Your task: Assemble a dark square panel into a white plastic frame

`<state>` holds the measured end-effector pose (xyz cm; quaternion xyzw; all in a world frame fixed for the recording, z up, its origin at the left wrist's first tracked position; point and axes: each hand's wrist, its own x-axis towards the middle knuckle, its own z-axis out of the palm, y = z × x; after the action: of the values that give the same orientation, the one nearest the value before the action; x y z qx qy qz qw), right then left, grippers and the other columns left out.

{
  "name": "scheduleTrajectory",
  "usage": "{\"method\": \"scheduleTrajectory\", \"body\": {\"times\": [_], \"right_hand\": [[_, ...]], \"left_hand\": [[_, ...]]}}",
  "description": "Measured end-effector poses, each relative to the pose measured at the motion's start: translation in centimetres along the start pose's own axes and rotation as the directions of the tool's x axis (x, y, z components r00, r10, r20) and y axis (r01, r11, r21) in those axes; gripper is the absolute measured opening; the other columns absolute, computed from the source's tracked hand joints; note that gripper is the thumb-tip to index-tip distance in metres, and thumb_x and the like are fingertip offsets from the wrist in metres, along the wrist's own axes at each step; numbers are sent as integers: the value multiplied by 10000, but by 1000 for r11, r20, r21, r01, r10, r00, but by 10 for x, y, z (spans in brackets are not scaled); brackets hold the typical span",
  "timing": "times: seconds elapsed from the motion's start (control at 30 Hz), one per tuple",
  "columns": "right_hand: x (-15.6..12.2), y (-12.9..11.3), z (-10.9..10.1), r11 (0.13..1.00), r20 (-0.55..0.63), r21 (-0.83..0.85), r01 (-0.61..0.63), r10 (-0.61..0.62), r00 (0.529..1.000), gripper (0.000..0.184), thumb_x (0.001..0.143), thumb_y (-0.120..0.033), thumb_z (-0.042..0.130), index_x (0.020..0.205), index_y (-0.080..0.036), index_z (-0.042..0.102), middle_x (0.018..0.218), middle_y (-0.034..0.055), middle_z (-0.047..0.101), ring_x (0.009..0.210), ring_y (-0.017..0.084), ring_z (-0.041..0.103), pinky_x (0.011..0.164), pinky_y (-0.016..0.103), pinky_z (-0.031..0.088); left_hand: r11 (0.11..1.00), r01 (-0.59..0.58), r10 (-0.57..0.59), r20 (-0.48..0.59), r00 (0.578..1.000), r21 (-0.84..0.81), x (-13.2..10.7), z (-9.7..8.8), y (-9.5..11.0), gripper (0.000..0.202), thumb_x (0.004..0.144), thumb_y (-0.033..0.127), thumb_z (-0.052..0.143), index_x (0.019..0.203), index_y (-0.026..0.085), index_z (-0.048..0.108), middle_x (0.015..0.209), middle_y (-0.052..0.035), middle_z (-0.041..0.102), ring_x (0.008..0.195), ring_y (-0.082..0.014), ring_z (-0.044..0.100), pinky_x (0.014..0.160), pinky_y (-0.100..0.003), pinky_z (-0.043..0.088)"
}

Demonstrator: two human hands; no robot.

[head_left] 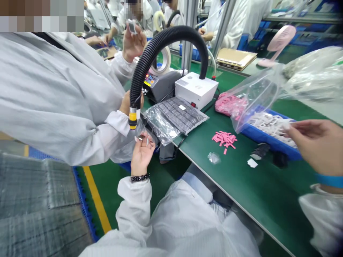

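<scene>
My left hand (143,154), palm up below the hose nozzle, holds a small shiny dark piece (141,137) at its fingertips. At the right, my right hand (320,144) reaches over a blue bin (278,137) of white plastic pieces (268,123). Its thumb and fingers are pinched together at the bin's edge; whatever they grip blends with the white pieces, so I cannot make it out. On the green table near the bin lie a dark stack of thin pieces (259,151) and a small white square (252,163).
A black hose (166,37) arches from a white box (197,89). Pink strips (224,138), a small clear bag (213,157) and wrapped grey trays (179,114) lie on the table (241,200). A co-worker's sleeve (102,132) is close at left; their raised hand (132,43) holds a small piece.
</scene>
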<state>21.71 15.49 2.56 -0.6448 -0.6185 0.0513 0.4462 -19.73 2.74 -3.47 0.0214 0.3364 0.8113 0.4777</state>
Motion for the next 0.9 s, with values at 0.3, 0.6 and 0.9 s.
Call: {"method": "scheduleTrajectory", "body": {"times": [0.3, 0.6, 0.9], "right_hand": [[-21, -25, 5, 978, 93, 202, 49, -69, 993, 410, 655, -530, 740, 946, -249, 671, 954, 149, 711, 784, 249, 690, 787, 421, 573], [-31, -36, 12, 956, 132, 227, 187, -221, 966, 343, 733, -371, 683, 1054, -251, 677, 952, 123, 706, 782, 242, 680, 789, 431, 573], [-57, -72, 14, 913, 403, 364, 182, -331, 853, 342, 763, -313, 649, 1095, -230, 647, 964, 80, 655, 699, 191, 632, 663, 379, 556]], "left_hand": [[927, -188, 210, -34, 977, 325, 5, 5, 13, 173, 868, 324, 593, 834, 174, 673, 996, -66, 719, 875, -124, 661, 744, -236, 490], [322, -288, 553, 68, 831, 902, -3, 25, 50, 230, 516, 247, 827, 690, 169, 698, 815, -81, 732, 1036, -315, 615, 980, -422, 366], [-574, -72, 369, 337, 866, 816, -4, 54, 72, 248, 697, 406, 674, 761, 172, 726, 821, -144, 742, 879, -370, 659, 784, -426, 386]]}}
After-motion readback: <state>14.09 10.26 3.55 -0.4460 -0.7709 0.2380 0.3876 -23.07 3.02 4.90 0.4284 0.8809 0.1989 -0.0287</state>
